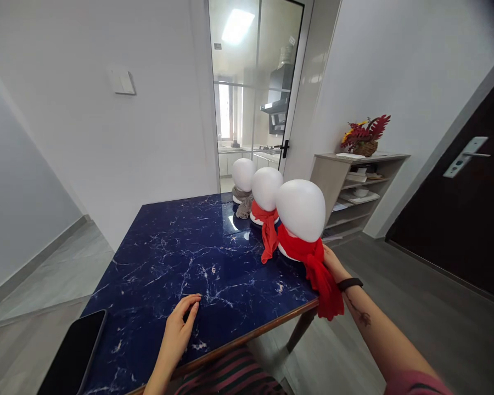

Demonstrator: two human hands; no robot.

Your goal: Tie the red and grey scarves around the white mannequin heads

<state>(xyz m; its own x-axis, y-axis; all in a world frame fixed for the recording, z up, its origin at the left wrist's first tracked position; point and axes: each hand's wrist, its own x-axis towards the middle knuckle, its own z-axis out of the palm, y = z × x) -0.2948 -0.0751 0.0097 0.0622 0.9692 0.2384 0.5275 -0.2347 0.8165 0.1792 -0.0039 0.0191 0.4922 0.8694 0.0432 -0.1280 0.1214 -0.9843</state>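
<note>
Three smooth white egg-shaped forms, perhaps mannequin heads, stand in a row along the table's right side. A bright red scarf [313, 258] wraps the base of the nearest white form [301, 209], its tail hanging over the table edge. The middle white form [267, 187] wears an orange-red scarf [267, 233], and the farthest white form [242, 174] a grey-brown scarf [243, 207]. My right hand [332, 263] is at the right side of the bright red scarf; its fingers are hidden behind it. On the tabletop rests my left hand [181, 318], loosely curved, holding nothing.
The dark blue marbled table [168, 258] has a wooden edge. A black phone [74, 351] lies at its near left corner. Behind stand a glass door [255, 66] and an open shelf unit [333, 170] with a flower basket [365, 147] on top. A dark door [456, 170] is at right.
</note>
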